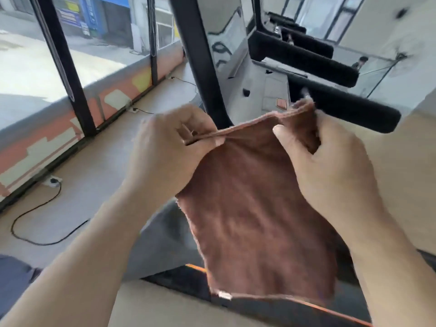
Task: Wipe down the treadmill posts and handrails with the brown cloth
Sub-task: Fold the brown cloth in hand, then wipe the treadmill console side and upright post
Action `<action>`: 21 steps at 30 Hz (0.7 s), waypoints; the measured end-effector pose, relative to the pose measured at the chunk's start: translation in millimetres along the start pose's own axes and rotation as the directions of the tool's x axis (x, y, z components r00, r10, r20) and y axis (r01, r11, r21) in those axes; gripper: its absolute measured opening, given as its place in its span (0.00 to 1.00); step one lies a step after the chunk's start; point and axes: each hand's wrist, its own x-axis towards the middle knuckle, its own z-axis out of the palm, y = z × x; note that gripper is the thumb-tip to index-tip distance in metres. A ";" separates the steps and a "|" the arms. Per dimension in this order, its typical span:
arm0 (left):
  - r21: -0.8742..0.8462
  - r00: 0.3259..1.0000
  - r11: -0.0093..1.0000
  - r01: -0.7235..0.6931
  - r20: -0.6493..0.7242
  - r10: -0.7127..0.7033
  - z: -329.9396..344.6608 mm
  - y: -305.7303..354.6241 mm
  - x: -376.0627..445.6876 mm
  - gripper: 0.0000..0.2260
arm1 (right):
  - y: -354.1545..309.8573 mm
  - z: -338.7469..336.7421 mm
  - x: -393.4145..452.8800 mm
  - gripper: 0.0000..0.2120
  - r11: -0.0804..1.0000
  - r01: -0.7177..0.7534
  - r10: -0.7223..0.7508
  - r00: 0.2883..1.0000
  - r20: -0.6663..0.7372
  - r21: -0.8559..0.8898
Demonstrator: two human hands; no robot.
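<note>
The brown cloth (257,208) hangs spread in front of me, held by its top edge. My left hand (169,147) pinches the cloth's upper left corner. My right hand (330,161) grips the upper right corner, close to the black padded handrail (358,112) behind it. The black treadmill post (200,62) rises just beyond my left hand, not touched by the cloth. The cloth's lower edge, with a small white tag, hangs over the treadmill deck (179,246).
More black handrails (306,62) of other treadmills line up at the upper right. Black window frame bars (68,74) stand on the left above a low orange and grey wall. A black cable (35,213) and a socket lie on the floor at left.
</note>
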 end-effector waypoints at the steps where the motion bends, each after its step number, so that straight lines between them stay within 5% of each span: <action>1: 0.089 1.000 0.996 0.012 -0.012 -0.011 11.7 -0.7 4.6 0.08 | 9.7 -1.2 5.5 0.33 0.978 -0.020 0.034 0.997 0.063 -0.209; 2: 0.190 1.000 0.982 0.014 0.002 -0.015 22.9 -2.7 5.9 0.10 | 15.8 -1.4 3.8 0.41 0.936 -0.002 0.047 0.992 0.118 -0.352; 4: 0.308 0.999 0.951 -0.033 0.020 0.028 39.4 -12.2 0.4 0.14 | 17.3 5.6 -11.9 0.41 0.908 0.122 0.008 0.952 0.307 -0.400; 6: 0.277 0.996 0.959 -0.063 -0.044 0.078 44.0 -17.2 -12.6 0.13 | 19.0 22.6 -32.5 0.36 0.934 0.227 -0.015 0.796 0.606 -0.275; 8: 0.260 0.995 0.962 -0.080 -0.036 0.093 44.3 -21.4 -26.7 0.07 | 25.4 39.8 -43.1 0.36 0.940 0.273 -0.038 0.679 0.733 -0.204; 13: 0.481 0.977 0.866 -0.136 0.210 0.037 52.0 -29.5 -49.3 0.18 | 37.0 58.2 -19.8 0.37 0.948 0.312 -0.154 0.605 0.781 -0.055; 16: 0.598 0.931 0.798 -0.075 0.329 -0.159 52.1 -19.2 -35.8 0.25 | 40.5 75.5 5.8 0.34 0.950 0.309 -0.226 0.558 0.798 0.052; 21: 0.732 0.841 0.671 0.118 0.285 -0.460 66.2 -14.0 5.3 0.26 | 54.2 107.5 51.1 0.30 0.855 0.491 -0.439 0.508 0.742 0.170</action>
